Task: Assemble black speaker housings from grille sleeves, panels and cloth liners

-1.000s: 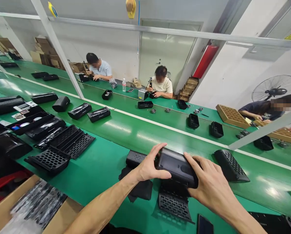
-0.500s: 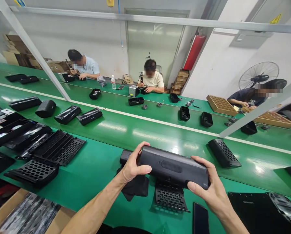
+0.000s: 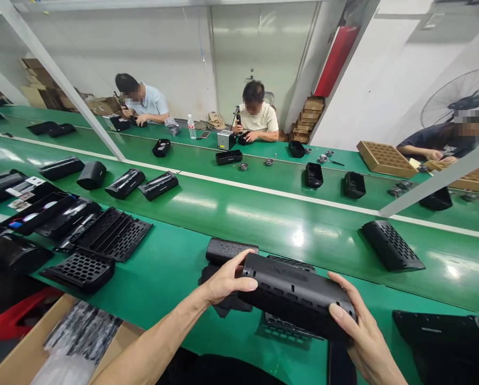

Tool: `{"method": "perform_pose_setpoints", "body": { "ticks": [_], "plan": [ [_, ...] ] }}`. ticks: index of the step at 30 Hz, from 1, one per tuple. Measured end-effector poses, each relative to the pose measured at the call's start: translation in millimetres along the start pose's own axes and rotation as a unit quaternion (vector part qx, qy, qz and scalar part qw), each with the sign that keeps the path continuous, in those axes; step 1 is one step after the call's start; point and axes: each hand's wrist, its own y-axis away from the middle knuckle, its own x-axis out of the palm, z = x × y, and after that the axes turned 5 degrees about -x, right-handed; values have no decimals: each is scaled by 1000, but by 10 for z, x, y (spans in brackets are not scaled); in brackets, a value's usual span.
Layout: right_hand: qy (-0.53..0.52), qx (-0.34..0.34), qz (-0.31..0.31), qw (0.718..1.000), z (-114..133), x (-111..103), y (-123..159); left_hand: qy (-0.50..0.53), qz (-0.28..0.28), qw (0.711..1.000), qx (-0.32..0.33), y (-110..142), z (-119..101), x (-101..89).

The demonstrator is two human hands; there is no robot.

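Observation:
A long black plastic housing (image 3: pixel 299 291), which looks like a speaker shell, is held up between my two hands above the green bench. My left hand (image 3: pixel 227 280) grips its left end, thumb along the near side. Round the right end, my right hand (image 3: pixel 357 321) has its thumb in front and fingers behind. A row of slots shows along the housing's near edge. Below it, partly hidden, lies a black perforated grille (image 3: pixel 291 323). Behind my left hand sit a dark mesh-covered piece (image 3: pixel 229 249) and a crumpled black cloth (image 3: pixel 223 307).
Black grilles (image 3: pixel 81 270) and housings are piled at left, above a cardboard box (image 3: pixel 7 369) of wrapped parts. Several housings (image 3: pixel 125 183) rest on the green conveyor (image 3: pixel 231 214). A slanted white post (image 3: pixel 424 184) stands at right. Co-workers sit across the line.
Both hands have tipped the housing, so its slotted edge now faces me instead of the smooth face with the oval recess. The view has shifted slightly.

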Motion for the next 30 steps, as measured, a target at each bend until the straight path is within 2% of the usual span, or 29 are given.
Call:
{"method": "perform_pose_setpoints", "body": {
  "ticks": [2, 4, 6, 8, 10, 12, 14, 19, 24, 30],
  "plan": [
    [-50, 42, -4, 998, -28, 22, 40, 0, -31, 999, 45, -2, 108, 46],
    [-81, 84, -15, 993, -29, 40, 53, -7, -64, 996, 63, -21, 189, 108],
    [-93, 133, -25, 987, 2, 52, 54, -45, -103, 992, 53, -40, 224, 151],
    [-107, 189, -16, 976, 54, 51, 61, -69, -130, 989, 8, -42, 213, 151],
    [-126, 221, 2, 967, 101, 33, 84, -36, -102, 993, -55, -24, 179, 111],
    [-137, 222, 12, 965, 119, 13, 121, 16, -39, 995, -91, 2, 150, 62],
    [-135, 207, 10, 969, 102, 5, 163, 36, -5, 996, -83, 14, 149, 39],
    [-141, 207, -19, 968, 19, 28, 230, 2, -44, 999, -14, -36, 220, 100],
    [-169, 233, 0, 958, 2, -31, 263, -14, 5, 998, -59, -46, 236, 53],
    [-175, 175, 9, 969, -146, -76, 310, -6, 54, 997, -55, 19, 216, -15]
  ]
}}
